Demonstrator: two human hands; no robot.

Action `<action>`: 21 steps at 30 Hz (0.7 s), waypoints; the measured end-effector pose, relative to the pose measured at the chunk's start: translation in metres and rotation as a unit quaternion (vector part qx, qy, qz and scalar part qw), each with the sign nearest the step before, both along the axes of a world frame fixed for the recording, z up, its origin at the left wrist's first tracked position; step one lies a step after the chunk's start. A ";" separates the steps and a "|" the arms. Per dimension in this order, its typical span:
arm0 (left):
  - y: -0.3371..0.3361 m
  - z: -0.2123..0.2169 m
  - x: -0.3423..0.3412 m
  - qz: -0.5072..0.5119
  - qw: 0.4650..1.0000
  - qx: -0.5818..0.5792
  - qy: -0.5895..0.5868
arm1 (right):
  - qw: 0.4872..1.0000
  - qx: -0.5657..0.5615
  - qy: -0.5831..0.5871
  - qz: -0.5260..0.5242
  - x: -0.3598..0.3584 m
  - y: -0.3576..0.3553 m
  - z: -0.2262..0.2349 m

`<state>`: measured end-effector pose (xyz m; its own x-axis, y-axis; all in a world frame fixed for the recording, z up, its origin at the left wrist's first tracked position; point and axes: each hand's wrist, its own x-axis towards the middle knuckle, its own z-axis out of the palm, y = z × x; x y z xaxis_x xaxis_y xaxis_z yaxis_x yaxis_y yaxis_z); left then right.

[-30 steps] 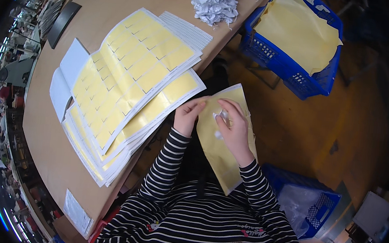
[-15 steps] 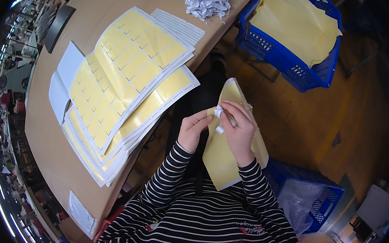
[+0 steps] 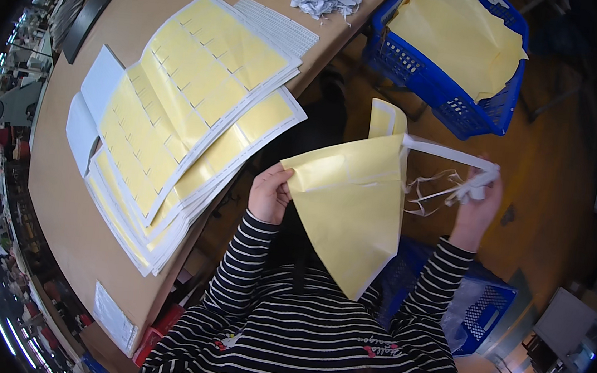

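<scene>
A yellow sheet (image 3: pixel 350 209) hangs in the air over the person's lap, beside the table (image 3: pixel 93 224). The left hand (image 3: pixel 269 192) pinches its upper left corner, fingers closed on the paper. The right hand (image 3: pixel 479 200) is closed on a white strip (image 3: pixel 445 152) peeled from the sheet's top edge. Stacked yellow sheets (image 3: pixel 183 111) lie on the table. A blue crate (image 3: pixel 442 78) stands beyond.

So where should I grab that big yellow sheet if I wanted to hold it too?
Probably the free lower corner of the yellow sheet, coming from below. It hangs down to a point with nothing touching it there. The left hand already pinches the upper left corner, and the right hand is peeling white strips off the upper right edge, so those parts are taken.
</scene>
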<state>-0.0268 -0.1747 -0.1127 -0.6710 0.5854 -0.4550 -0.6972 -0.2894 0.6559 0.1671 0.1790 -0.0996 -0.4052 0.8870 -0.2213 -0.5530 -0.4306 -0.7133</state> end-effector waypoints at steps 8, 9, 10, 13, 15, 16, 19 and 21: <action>-0.013 -0.025 0.002 0.022 0.999 -0.017 -0.038 | 0.982 0.106 -0.042 -0.149 0.067 0.059 0.043; -0.007 -0.025 0.005 0.019 0.999 -0.021 -0.037 | 0.969 0.166 -0.072 -0.167 0.055 0.039 0.053; 0.000 -0.024 0.008 0.012 0.999 -0.028 -0.038 | 0.918 0.294 -0.207 -0.165 0.038 0.010 0.055; 0.021 -0.021 0.015 -0.013 0.998 -0.055 -0.028 | 0.868 0.431 -0.242 0.054 -0.021 -0.087 0.049; 0.030 -0.022 0.017 -0.016 0.997 -0.072 -0.018 | 0.749 0.519 -0.268 0.313 -0.051 -0.135 0.039; 0.032 -0.024 0.016 -0.013 0.996 -0.083 -0.013 | 0.687 0.542 -0.318 0.364 -0.062 -0.156 0.033; 0.028 -0.029 0.014 -0.020 0.992 -0.124 0.004 | 0.536 0.692 -0.331 0.353 -0.081 -0.176 0.015; 0.024 -0.031 0.013 -0.021 0.989 -0.146 0.008 | 0.514 0.712 -0.330 0.348 -0.086 -0.180 0.003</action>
<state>-0.0136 -0.1507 -0.1437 -0.6575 0.4581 -0.5982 -0.6937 -0.0580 0.7179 0.0808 -0.0007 -0.0962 -0.9869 0.0316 0.1585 -0.0549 0.8568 -0.5128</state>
